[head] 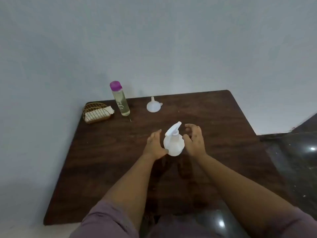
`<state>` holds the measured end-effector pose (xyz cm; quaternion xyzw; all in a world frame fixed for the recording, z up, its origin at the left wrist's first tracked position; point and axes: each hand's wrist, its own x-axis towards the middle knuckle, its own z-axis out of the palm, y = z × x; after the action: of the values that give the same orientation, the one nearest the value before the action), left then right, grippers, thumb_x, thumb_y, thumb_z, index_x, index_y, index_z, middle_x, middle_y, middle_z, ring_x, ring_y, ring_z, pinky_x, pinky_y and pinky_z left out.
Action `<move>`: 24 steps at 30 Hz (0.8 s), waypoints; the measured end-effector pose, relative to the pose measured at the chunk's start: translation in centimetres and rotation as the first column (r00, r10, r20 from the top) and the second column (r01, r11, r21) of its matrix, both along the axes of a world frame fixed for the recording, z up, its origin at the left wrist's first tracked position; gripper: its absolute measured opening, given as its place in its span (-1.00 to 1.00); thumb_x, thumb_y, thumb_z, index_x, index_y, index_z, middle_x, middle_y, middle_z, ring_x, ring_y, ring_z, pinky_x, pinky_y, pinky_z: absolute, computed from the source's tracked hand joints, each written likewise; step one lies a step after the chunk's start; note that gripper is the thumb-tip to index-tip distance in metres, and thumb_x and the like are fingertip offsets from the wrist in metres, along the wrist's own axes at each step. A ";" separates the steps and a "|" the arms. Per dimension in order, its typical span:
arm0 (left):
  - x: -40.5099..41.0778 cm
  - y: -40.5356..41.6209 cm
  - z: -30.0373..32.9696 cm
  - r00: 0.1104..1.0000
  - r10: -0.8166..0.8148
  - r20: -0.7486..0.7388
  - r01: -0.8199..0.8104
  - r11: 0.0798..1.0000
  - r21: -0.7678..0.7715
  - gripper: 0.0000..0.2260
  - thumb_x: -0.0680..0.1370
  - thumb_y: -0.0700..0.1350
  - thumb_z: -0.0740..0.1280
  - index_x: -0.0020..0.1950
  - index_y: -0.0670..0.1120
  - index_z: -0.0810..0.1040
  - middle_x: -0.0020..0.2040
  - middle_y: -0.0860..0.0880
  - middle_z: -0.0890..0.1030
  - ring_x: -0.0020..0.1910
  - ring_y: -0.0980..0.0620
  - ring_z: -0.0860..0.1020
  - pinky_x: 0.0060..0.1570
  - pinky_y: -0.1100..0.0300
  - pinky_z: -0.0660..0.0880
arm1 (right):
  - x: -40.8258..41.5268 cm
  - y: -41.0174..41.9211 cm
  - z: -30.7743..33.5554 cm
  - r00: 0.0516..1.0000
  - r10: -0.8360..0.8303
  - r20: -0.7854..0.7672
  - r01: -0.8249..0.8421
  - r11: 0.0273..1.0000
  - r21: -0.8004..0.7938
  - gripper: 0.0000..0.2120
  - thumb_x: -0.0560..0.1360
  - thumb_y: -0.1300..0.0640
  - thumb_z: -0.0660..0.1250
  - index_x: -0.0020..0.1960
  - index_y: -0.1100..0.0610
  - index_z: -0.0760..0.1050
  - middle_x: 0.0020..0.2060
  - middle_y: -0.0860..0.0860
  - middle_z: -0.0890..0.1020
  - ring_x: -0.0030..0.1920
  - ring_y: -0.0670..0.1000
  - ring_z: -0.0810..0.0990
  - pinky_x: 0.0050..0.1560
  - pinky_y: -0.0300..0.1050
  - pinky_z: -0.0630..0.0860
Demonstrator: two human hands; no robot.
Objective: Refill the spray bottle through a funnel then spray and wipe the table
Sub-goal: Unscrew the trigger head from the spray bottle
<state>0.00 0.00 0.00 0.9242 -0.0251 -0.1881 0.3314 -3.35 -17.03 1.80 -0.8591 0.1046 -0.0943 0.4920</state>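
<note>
We have the white spray bottle (173, 145) standing upright near the middle of the dark wooden table (106, 169), its trigger head still screwed on, so we judge the step in hand to be taking that head off before any filling. Our left hand (155, 146) lies against the bottle's left side with its fingers fairly straight and the thumb touching low on the body; it steadies more than it grips. Our right hand (194, 142) hovers just beside the neck, fingers loosely curled and spread, holding nothing. To do this well, we should wrap the left hand firmly round the body so the bottle cannot spin, then pinch the collar under the trigger with the right and twist, lifting the dip tube straight up. The funnel (153, 105) rests mouth down farther back, and the purple-capped refill bottle (120, 100) stands to its left, beside a wire holder (96, 113) with a white cloth.
</note>
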 end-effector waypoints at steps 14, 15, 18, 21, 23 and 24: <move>0.2 -3.1 -0.9 0.993 0.026 0.118 0.010 0.954 -0.298 -0.53 0.51 -0.05 0.43 0.37 -0.11 0.43 0.27 -0.04 0.54 0.23 -0.01 0.50 0.17 0.12 0.44 | 2.5 1.6 -1.6 0.989 0.014 0.149 -0.007 0.999 -0.044 -0.83 0.34 0.24 0.47 -0.23 0.18 0.47 -0.28 0.01 0.48 -0.33 -0.04 0.50 -0.32 -0.23 0.47; 0.4 -3.0 -1.0 0.993 0.009 0.120 0.027 0.957 -0.289 -0.54 0.51 -0.05 0.44 0.36 -0.11 0.43 0.26 -0.04 0.55 0.22 0.00 0.50 0.17 0.12 0.44 | 2.7 1.3 -1.7 0.985 0.051 0.165 -0.040 0.997 -0.069 -0.83 0.33 0.26 0.47 -0.24 0.20 0.46 -0.30 0.02 0.47 -0.35 -0.05 0.47 -0.34 -0.25 0.44; 0.8 -2.9 -1.1 0.991 -0.027 0.128 0.059 0.966 -0.251 -0.56 0.50 0.01 0.44 0.33 -0.09 0.46 0.23 -0.02 0.56 0.20 0.01 0.52 0.18 0.08 0.46 | 3.5 -0.1 -1.6 0.966 0.221 0.134 -0.205 0.971 -0.120 -0.86 0.35 0.26 0.47 -0.19 0.24 0.52 -0.30 0.04 0.49 -0.36 -0.09 0.44 -0.32 -0.25 0.39; 1.1 -2.9 -1.3 0.994 -0.062 0.086 0.077 0.978 -0.193 -0.51 0.45 0.19 0.42 0.31 0.04 0.45 0.22 0.04 0.56 0.17 0.03 0.53 0.18 0.01 0.52 | 5.1 -2.6 -0.1 0.828 0.538 -0.155 -0.522 0.842 0.134 -0.76 0.43 0.19 0.41 0.10 0.07 0.59 -0.05 0.01 0.64 -0.08 -0.01 0.62 -0.06 -0.11 0.55; 1.3 -2.9 -1.7 0.995 -0.056 0.080 0.070 0.981 -0.179 -0.49 0.43 0.23 0.41 0.32 0.08 0.43 0.22 0.06 0.56 0.18 0.03 0.54 0.17 -0.04 0.54 | 5.7 -3.5 0.7 0.689 0.686 -0.234 -0.592 0.718 0.365 -0.63 0.47 0.27 0.37 0.23 0.01 0.54 0.11 -0.05 0.63 0.13 -0.01 0.61 0.14 -0.08 0.54; 1.2 -2.9 -1.7 0.994 -0.059 0.092 0.074 0.983 -0.170 -0.50 0.45 0.21 0.41 0.33 0.08 0.43 0.23 0.05 0.56 0.19 0.02 0.54 0.17 -0.05 0.55 | 5.6 -3.5 0.8 0.685 0.688 -0.239 -0.585 0.715 0.383 -0.57 0.46 0.27 0.37 0.28 -0.02 0.49 0.14 -0.07 0.62 0.16 -0.02 0.59 0.18 -0.06 0.53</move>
<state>1.23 -2.94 -1.71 0.8978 -0.0866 -0.1560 0.4026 2.29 -20.48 2.58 -0.7650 -0.1021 0.2611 0.5797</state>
